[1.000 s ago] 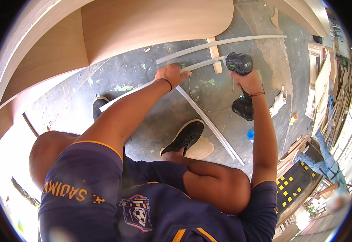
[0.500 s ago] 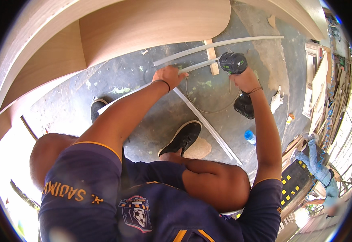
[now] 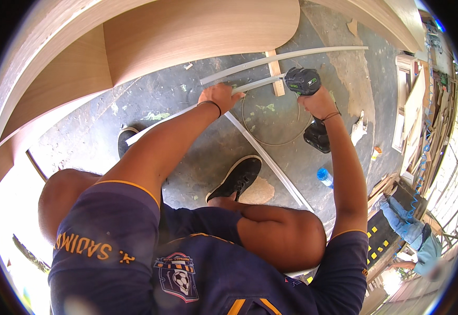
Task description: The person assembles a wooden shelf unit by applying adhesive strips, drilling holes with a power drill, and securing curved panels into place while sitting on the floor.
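My left hand [image 3: 220, 98] is closed around a long light-grey strip [image 3: 258, 84], which slants from beside my foot up toward the right. My right hand [image 3: 317, 103] grips a black cordless drill [image 3: 302, 81] by its handle, with the battery [image 3: 317, 137] below my fist. The drill's nose points left and meets the strip's right end; the exact contact is too small to make out. Beyond it lies a second, slightly bowed grey strip [image 3: 292, 54]. A third pale strip [image 3: 271, 163] runs from near my left hand toward my knee.
A wooden panel [image 3: 203, 26] curves across the far side. Under the strips lies a short wooden batten [image 3: 276, 73]. A blue-capped bottle [image 3: 324, 177] stands by my right forearm. Stacked boards [image 3: 414, 115] line the right, where another person [image 3: 410, 226] bends over. A thin wire loop rests on the floor.
My hands, the drill and the strip stay almost in place. The other person at the right has shifted slightly.
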Tool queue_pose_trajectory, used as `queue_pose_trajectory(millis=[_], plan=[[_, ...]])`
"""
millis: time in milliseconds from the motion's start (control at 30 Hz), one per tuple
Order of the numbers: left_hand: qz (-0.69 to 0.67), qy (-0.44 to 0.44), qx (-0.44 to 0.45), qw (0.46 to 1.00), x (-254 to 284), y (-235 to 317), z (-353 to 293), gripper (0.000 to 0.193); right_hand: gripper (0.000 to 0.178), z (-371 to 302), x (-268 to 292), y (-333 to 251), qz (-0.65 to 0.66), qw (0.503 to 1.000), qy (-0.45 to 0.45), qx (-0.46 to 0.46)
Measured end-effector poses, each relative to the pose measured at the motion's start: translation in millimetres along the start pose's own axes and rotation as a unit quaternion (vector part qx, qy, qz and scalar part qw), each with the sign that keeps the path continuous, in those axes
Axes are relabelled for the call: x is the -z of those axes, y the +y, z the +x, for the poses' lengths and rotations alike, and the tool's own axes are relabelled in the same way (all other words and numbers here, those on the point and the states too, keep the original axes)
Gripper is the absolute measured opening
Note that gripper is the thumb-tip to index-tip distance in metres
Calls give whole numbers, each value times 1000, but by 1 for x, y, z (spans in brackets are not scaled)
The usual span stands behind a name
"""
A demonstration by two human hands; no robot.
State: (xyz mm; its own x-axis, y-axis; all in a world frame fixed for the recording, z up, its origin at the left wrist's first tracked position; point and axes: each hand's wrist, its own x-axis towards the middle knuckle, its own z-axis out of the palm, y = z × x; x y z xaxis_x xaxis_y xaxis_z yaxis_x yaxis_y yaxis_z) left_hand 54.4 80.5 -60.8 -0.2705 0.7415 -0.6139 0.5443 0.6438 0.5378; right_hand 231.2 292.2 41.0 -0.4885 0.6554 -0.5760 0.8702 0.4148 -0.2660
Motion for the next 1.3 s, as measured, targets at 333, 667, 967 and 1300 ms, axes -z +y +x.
queue_pose_trajectory(millis=[333,667,967,1300], plan=[[-8,-8,6,1000,-1,0,2,53,38,2,3,0,26,1000,-1,13],[-4,-8,3,1000,3,0,-1,54,38,4,1,-2,15,1000,-3,-8],[5,0,-2,1000,0,-2,1,55,38,8,0,1,-5,1000,-1,4],[-8,-2,4,1000,0,-3,1,54,36,7,5,-2,47,998,-37,-10]])
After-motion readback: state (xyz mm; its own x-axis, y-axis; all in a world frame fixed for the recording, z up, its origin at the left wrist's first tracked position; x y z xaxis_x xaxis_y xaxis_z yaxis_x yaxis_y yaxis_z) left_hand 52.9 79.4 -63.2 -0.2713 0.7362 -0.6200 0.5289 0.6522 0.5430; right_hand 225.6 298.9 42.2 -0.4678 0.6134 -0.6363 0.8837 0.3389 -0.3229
